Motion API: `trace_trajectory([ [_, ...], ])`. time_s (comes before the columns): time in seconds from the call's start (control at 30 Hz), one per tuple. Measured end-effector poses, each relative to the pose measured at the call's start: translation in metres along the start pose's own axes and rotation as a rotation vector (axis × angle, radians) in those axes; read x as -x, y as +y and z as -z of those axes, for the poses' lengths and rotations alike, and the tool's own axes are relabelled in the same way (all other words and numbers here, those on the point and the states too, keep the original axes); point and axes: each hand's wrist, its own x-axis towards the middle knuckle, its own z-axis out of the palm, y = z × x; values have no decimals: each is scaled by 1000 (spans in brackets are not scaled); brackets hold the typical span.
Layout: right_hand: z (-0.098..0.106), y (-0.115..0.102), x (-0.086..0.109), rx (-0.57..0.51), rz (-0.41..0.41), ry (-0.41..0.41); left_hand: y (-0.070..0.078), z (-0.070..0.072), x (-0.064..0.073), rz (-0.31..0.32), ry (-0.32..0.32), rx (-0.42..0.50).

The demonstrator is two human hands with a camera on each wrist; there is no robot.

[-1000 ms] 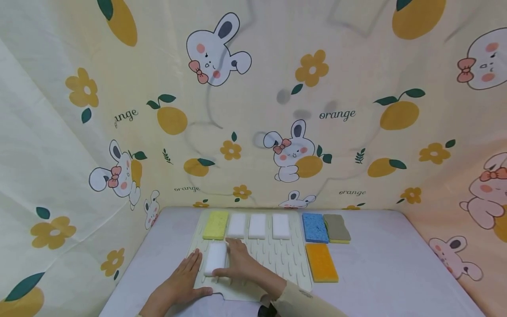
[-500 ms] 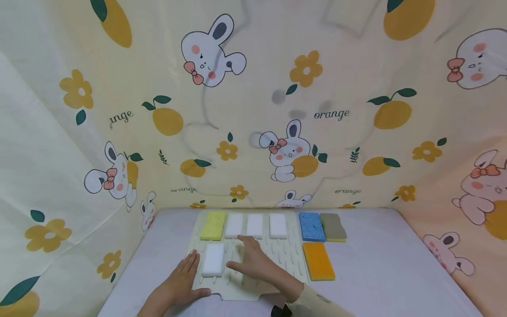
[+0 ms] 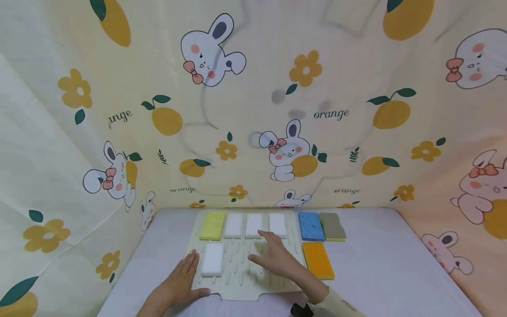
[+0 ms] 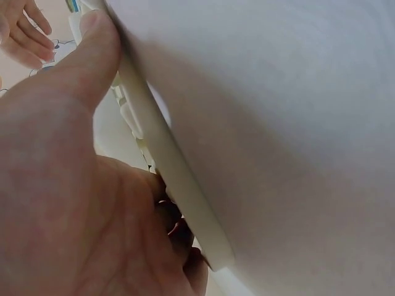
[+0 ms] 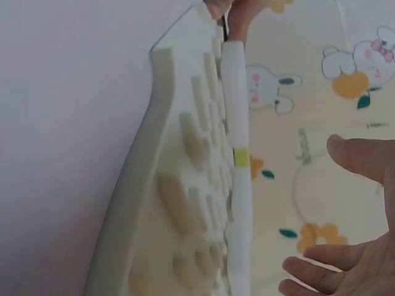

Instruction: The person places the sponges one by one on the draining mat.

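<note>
My left hand (image 3: 176,281) rests with straight fingers along the left edge of a cream ridged drying mat (image 3: 237,288), its thumb at the front corner. Close beside its fingertips, a white sponge block (image 3: 212,259) lies on the mat's front left. My right hand (image 3: 277,257) holds nothing; in the right wrist view its thumb and fingers are spread above the ridges. Along the mat's back row lie a yellow sponge (image 3: 212,225) and three more white blocks, of which the middle white block (image 3: 253,225) is nearest the right fingertips.
Right of the mat, on the white tabletop (image 3: 376,264), lie a blue sponge (image 3: 310,226), a grey-topped sponge (image 3: 334,225) and an orange sponge (image 3: 318,260). A printed curtain (image 3: 253,105) rises behind the table and along both sides.
My right hand has let go of the front white block and moved right across the mat. The block stays in its place. The left hand keeps its place; the head view has shifted slightly.
</note>
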Motion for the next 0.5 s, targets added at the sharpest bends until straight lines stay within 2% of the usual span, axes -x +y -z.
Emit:
trace_trajectory([
  [0.17,12,15,6,31,-10,33,9,11,2,9,-45,16],
  [0.27,22,24,12,45,-6,40,16,16,3,43,-81,7],
  [0.4,36,40,20,66,-11,23,22,18,3,101,-120,-38],
  [0.5,47,53,25,96,-20,-2,24,20,2,117,-128,-48],
])
